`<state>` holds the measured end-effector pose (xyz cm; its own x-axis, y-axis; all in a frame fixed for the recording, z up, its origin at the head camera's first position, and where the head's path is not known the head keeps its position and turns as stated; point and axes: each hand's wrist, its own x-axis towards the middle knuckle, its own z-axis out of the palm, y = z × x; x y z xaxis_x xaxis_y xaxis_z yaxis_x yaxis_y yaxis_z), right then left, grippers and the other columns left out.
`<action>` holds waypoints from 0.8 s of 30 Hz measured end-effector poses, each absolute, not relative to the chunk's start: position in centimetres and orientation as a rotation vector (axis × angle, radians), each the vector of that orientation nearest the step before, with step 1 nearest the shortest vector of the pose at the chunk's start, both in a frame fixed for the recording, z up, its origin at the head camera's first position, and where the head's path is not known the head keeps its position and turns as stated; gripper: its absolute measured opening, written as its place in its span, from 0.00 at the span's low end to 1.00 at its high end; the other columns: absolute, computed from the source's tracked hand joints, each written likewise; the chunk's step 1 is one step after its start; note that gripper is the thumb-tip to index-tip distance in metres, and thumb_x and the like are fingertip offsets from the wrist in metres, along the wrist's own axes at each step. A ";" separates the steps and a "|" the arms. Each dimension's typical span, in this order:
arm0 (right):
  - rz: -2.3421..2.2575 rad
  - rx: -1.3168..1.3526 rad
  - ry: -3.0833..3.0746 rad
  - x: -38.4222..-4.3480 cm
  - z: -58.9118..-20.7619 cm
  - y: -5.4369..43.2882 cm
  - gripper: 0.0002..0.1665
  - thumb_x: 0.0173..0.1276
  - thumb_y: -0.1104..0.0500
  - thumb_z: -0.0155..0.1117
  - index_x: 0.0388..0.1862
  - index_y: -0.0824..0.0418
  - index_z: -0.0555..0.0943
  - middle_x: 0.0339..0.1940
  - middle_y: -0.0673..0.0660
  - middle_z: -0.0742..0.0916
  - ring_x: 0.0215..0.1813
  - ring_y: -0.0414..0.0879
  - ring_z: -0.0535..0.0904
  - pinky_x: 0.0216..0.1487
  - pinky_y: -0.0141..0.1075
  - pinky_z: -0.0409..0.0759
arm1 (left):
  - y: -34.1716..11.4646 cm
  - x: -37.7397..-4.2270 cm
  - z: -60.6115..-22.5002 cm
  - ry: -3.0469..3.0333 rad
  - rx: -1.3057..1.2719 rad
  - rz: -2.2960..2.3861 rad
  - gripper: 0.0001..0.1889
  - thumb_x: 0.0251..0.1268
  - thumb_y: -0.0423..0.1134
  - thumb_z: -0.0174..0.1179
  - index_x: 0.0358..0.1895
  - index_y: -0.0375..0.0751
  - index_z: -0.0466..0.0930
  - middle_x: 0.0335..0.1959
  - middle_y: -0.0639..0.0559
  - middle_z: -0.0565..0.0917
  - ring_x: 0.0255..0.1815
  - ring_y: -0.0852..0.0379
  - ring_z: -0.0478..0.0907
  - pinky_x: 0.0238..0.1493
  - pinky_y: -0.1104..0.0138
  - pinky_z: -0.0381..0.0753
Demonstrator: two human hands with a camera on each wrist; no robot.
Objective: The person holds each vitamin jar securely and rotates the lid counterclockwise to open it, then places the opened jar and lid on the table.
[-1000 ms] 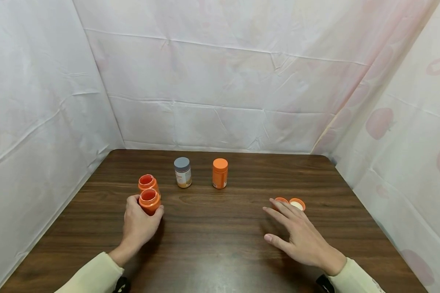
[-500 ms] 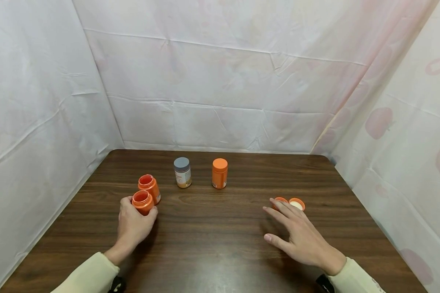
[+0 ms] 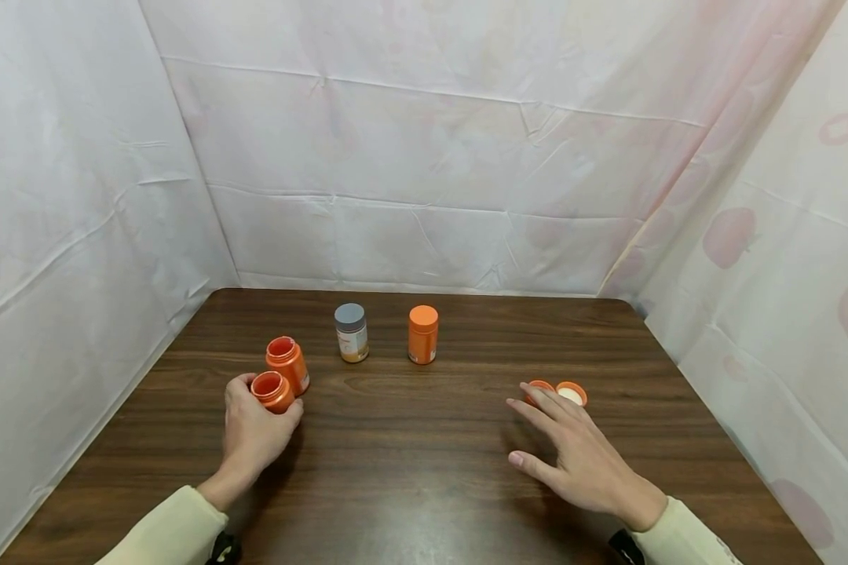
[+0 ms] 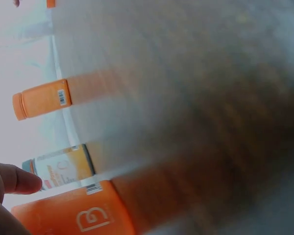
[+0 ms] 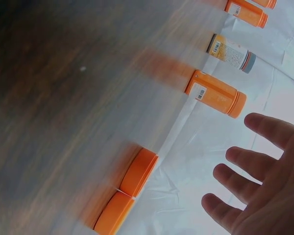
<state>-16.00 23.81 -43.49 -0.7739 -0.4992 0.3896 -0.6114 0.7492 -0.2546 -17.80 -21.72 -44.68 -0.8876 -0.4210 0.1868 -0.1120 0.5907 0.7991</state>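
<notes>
My left hand [image 3: 256, 428] grips an open, lidless orange bottle [image 3: 274, 400] low at the left of the table. Right behind it stands a second lidless orange bottle [image 3: 290, 369]. Whether the two touch cannot be seen. The thumb [image 4: 19, 180] shows at the edge of the left wrist view, above an orange bottle [image 4: 78, 215] with a white logo. My right hand [image 3: 581, 455] hovers with fingers spread and holds nothing. Just beyond its fingertips two orange lids [image 3: 572, 392] lie side by side, inner side up, partly covered by the hand; the right wrist view shows both lids [image 5: 138, 172] from the side.
A grey-capped bottle [image 3: 352, 337] and a capped orange bottle [image 3: 423, 337] stand upright towards the back of the brown wooden table [image 3: 424, 439]. White patterned sheets [image 3: 424, 157] enclose the table at the back and both sides.
My left hand has drawn the front orange bottle a little left and nearer, showing more of the bottle behind it. The right hand has stayed where it was.
</notes>
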 end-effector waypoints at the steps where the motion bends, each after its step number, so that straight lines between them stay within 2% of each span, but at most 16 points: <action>1: 0.537 0.864 -2.652 -16.0 -43.5 23.8 0.39 0.69 0.37 0.68 0.76 0.44 0.71 0.80 0.52 0.68 0.77 0.56 0.65 0.70 0.59 0.60 | -21.6 -17.8 -44.5 -2.452 0.424 -1.190 0.45 0.55 0.37 0.74 0.69 0.27 0.55 0.62 0.30 0.64 0.61 0.33 0.67 0.63 0.40 0.69; 10: 0.536 0.857 -2.655 -15.9 -43.6 23.8 0.39 0.70 0.36 0.67 0.77 0.43 0.71 0.80 0.52 0.68 0.77 0.56 0.66 0.70 0.59 0.60 | -20.3 -18.3 -42.5 -2.368 0.266 -1.045 0.46 0.53 0.39 0.76 0.71 0.30 0.57 0.66 0.32 0.64 0.61 0.35 0.67 0.59 0.39 0.73; 18: 0.532 0.848 -2.675 -15.7 -43.4 23.7 0.40 0.69 0.39 0.69 0.78 0.42 0.69 0.80 0.51 0.67 0.79 0.56 0.62 0.72 0.59 0.57 | -18.9 -18.7 -41.3 -2.315 0.057 -1.007 0.44 0.50 0.36 0.78 0.69 0.31 0.63 0.63 0.35 0.70 0.62 0.39 0.68 0.61 0.43 0.73; 24: 0.533 0.858 -2.670 -15.7 -43.3 23.6 0.40 0.69 0.39 0.69 0.78 0.42 0.69 0.80 0.50 0.67 0.79 0.53 0.62 0.72 0.59 0.58 | -17.8 -18.7 -40.9 -2.348 -0.015 -0.992 0.42 0.51 0.38 0.78 0.69 0.35 0.65 0.65 0.38 0.72 0.61 0.39 0.72 0.58 0.41 0.72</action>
